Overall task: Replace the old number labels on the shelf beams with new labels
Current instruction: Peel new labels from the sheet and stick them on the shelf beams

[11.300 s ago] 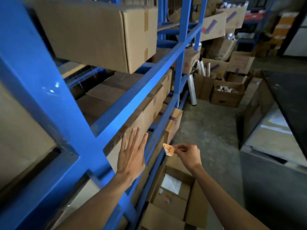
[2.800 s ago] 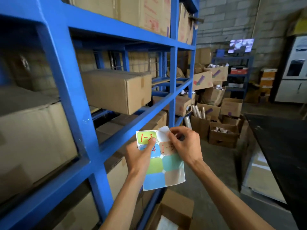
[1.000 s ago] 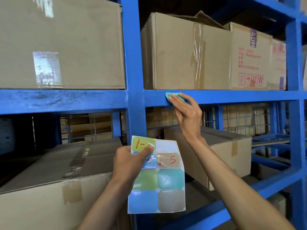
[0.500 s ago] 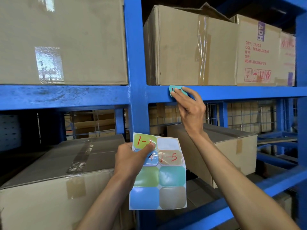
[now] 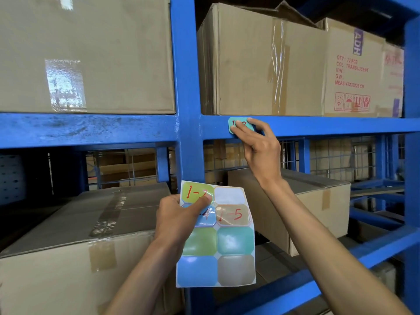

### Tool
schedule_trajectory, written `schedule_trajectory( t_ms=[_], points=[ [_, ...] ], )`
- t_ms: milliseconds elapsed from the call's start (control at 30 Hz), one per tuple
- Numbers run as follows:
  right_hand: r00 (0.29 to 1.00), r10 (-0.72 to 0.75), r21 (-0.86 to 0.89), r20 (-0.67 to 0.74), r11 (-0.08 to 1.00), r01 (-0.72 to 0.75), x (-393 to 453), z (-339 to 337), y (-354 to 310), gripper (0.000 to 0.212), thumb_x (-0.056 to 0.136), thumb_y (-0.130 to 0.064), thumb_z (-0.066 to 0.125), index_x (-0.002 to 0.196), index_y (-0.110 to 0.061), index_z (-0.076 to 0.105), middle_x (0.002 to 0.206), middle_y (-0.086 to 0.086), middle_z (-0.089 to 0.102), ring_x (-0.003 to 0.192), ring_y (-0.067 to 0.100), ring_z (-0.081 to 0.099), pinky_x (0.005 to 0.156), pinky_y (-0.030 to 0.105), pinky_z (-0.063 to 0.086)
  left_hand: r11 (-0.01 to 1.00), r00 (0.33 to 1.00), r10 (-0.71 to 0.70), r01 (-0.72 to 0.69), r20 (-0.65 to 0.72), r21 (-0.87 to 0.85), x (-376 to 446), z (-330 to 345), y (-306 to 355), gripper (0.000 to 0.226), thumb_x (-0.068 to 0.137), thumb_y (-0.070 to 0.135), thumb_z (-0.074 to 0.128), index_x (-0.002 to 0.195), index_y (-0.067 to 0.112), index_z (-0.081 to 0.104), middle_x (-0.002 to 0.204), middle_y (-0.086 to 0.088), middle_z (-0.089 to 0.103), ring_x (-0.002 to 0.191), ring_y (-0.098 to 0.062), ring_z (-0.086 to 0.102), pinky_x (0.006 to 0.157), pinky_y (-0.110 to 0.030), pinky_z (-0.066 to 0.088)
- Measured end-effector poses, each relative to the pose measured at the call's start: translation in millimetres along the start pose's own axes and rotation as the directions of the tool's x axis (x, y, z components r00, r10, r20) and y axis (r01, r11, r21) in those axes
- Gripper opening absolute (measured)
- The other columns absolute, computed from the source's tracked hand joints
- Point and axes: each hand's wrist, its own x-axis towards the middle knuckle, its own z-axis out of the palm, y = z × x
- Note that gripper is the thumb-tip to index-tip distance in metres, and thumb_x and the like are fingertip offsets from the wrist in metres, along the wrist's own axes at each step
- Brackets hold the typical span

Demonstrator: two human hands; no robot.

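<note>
A teal label (image 5: pixel 243 123) with red writing sits on the front of the blue shelf beam (image 5: pixel 329 127), just right of the blue upright (image 5: pixel 185 87). My right hand (image 5: pixel 259 151) reaches up and presses fingertips on the label, covering part of its number. My left hand (image 5: pixel 175 219) holds a sticker sheet (image 5: pixel 227 253) upright below, thumb on top of the sheet. The sheet carries coloured labels, three marked in red, and one blank white slot at the top right.
Large cardboard boxes (image 5: pixel 261 62) stand on the shelf above the beam, and another box (image 5: pixel 86 55) fills the left bay. Taped boxes (image 5: pixel 68 235) sit on the lower shelf at left and behind my right forearm. Wire mesh backs the rack.
The teal label, tilted at the beam's top edge a second ago, now lies flat on the beam's front under my right fingertips. My left hand and the sheet have barely moved.
</note>
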Motion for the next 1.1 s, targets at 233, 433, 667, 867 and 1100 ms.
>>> schedule_trajectory(
  t_ms=[233, 433, 667, 867, 1100],
  points=[
    [0.963, -0.058, -0.159, 0.265, 0.982, 0.102, -19.2, -8.2, -1.3, 0.081, 0.077, 0.015, 0.058, 0.149, -0.017, 0.037, 0.157, -0.001, 0.034, 0.150, 0.030, 0.021, 0.121, 0.049, 0.023, 1.000, 1.000, -0.010, 0.010, 0.011, -0.018, -4.4, -0.5, 1.7, 0.028, 0.075, 0.027, 0.082, 0.092, 0.006, 0.073, 0.082, -0.012, 0.078, 0.067, -0.029, 0.075, 0.062, -0.043, 0.062],
    [0.898, 0.001, -0.313, 0.441, 0.937, 0.153, -27.3, -8.5, -1.6, 0.093, 0.084, -0.004, 0.057, 0.156, -0.019, 0.002, 0.165, 0.010, 0.000, 0.152, 0.027, -0.005, 0.123, 0.049, 0.004, 0.999, 1.000, -0.015, 0.015, 0.004, -0.035, -8.7, -1.0, 1.3, 0.027, 0.075, 0.027, 0.083, 0.090, 0.006, 0.074, 0.079, -0.011, 0.078, 0.063, -0.027, 0.075, 0.056, -0.038, 0.059],
    [0.888, 0.100, -0.358, 0.448, 0.931, 0.076, -23.8, -11.4, -7.8, 0.085, 0.088, -0.018, 0.054, 0.157, -0.025, 0.004, 0.166, 0.008, 0.002, 0.153, 0.021, -0.001, 0.117, 0.059, 0.015, 1.000, 1.000, -0.009, 0.009, 0.006, -0.026, -16.7, 0.7, 1.6, 0.026, 0.075, 0.026, 0.083, 0.088, 0.006, 0.073, 0.078, -0.012, 0.078, 0.060, -0.026, 0.074, 0.054, -0.037, 0.059],
    [0.880, 0.159, -0.357, 0.447, 0.934, 0.012, -9.4, -15.1, -23.9, 0.087, 0.084, -0.018, 0.056, 0.156, -0.027, 0.008, 0.160, 0.014, 0.016, 0.148, 0.029, 0.014, 0.105, 0.059, 0.030, 0.999, 1.000, -0.011, 0.010, -0.007, -0.031, -20.8, -1.6, 0.7, 0.021, 0.075, 0.024, 0.083, 0.083, 0.006, 0.074, 0.076, -0.013, 0.078, 0.064, -0.031, 0.075, 0.063, -0.046, 0.062],
    [0.875, 0.186, -0.381, 0.448, 0.925, -0.002, 1.3, -15.5, -32.0, 0.094, 0.081, -0.020, 0.062, 0.156, -0.027, 0.006, 0.152, 0.016, 0.026, 0.136, 0.033, 0.024, 0.101, 0.055, 0.033, 0.998, 1.000, -0.013, 0.012, -0.022, -0.062, -27.1, 0.5, 1.2, 0.019, 0.076, 0.022, 0.082, 0.081, 0.005, 0.075, 0.073, -0.012, 0.078, 0.064, -0.032, 0.074, 0.064, -0.046, 0.061]
  ],
)
